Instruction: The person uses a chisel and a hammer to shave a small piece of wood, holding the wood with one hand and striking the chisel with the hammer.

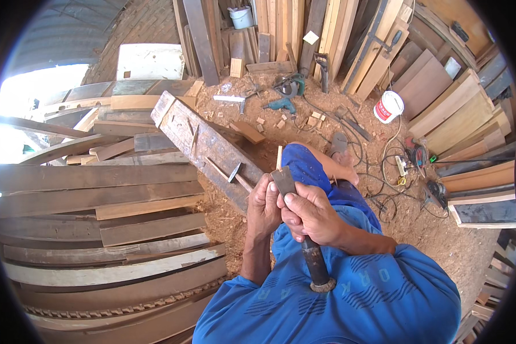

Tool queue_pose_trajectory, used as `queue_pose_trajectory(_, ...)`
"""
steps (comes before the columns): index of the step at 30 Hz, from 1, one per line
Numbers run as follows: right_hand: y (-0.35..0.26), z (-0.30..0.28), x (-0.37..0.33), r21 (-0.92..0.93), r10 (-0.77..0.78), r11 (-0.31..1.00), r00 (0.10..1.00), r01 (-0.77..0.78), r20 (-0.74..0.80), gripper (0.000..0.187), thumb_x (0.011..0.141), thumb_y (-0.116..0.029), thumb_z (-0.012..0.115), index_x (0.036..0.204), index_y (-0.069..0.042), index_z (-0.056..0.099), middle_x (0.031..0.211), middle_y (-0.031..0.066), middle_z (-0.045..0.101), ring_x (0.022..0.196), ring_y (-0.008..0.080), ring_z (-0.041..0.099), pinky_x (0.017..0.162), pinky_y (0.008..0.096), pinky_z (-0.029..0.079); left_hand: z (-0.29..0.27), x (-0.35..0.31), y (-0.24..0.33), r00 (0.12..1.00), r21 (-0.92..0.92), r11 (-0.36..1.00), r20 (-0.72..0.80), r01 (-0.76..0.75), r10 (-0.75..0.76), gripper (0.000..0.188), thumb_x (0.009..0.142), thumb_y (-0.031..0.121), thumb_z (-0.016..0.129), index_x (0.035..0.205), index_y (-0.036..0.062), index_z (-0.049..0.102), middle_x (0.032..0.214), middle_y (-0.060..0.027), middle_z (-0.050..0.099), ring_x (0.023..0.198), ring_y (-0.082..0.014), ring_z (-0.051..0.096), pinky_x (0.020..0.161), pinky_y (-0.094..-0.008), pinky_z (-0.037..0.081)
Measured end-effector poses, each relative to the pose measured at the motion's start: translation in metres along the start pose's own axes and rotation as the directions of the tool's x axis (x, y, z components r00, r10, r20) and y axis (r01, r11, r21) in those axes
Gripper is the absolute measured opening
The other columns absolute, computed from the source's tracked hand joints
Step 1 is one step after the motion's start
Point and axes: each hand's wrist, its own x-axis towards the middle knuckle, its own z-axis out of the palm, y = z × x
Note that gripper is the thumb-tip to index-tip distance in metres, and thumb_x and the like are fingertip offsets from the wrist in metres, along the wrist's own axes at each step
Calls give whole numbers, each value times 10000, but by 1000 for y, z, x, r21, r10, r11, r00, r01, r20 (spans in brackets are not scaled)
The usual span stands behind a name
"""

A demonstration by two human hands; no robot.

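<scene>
My right hand is closed around a wide chisel, gripping it where the blade meets the handle. Its dark handle runs down toward my chest, and the flat blade points up and away. Close against it, my left hand is closed, thumb and fingers pinched at the blade's left side. A thin pale stick rises just past the blade's tip; its lower part is hidden, and it appears to run into my left fingers. Beyond my hands, a hammer lies on a worn wooden bench.
Stacked boards fill the left side, and planks lean at the back. A teal drill, a green power tool, cables and a white bucket sit on the shaving-covered floor. My bare foot rests there.
</scene>
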Motion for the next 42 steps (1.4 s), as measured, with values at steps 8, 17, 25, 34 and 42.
queue_pose_trajectory(8, 0, 0, -2, -37, 0, 999, 1000, 0, -10, 217, 1041, -228, 375, 1018, -38, 478, 661, -13, 447, 457, 34, 402, 420, 232, 414, 5, -4, -5, 998, 29, 998, -21, -60, 61, 273, 1048, 200, 415, 1047, 8, 609, 798, -14, 560, 735, -83, 517, 653, -249, 442)
queue_pose_trajectory(17, -26, -5, -24, -145, -255, 962, 952, 233, -166, 212, 1043, -224, 380, 998, -37, 470, 646, -7, 439, 462, 40, 387, 427, 217, 380, 4, -63, -46, 941, -205, 928, 201, 312, -272, 311, 1045, 249, 423, 838, 57, 552, 606, 61, 441, 531, -26, 386, 485, -209, 306)
queue_pose_trajectory(25, -3, -4, 6, 170, 18, 985, 999, -9, -51, 185, 1032, -243, 423, 1004, -72, 487, 661, -17, 442, 439, 54, 382, 415, 251, 401, 6, 0, -28, 997, -34, 998, -49, -59, 57, 244, 1032, 204, 452, 952, 32, 607, 651, 7, 529, 580, -108, 508, 558, -261, 432)
queue_pose_trajectory(34, -8, -8, -12, 6, -170, 985, 983, 170, -67, 196, 1037, -252, 420, 1006, -72, 491, 665, -6, 436, 446, 48, 370, 437, 250, 416, -9, -45, -49, 985, 68, 996, 165, -58, 46, 235, 1017, 243, 468, 956, 52, 589, 627, -21, 536, 519, -133, 494, 505, -277, 391)
queue_pose_trajectory(42, 9, -12, 7, 121, 38, 992, 993, -25, -108, 205, 1023, -256, 458, 1052, -60, 510, 733, 18, 516, 490, 63, 418, 489, 258, 458, -6, -2, -28, 976, -497, 843, 54, 208, -209, 342, 1064, 340, 338, 910, 85, 507, 539, 54, 394, 424, -31, 314, 398, -213, 245)
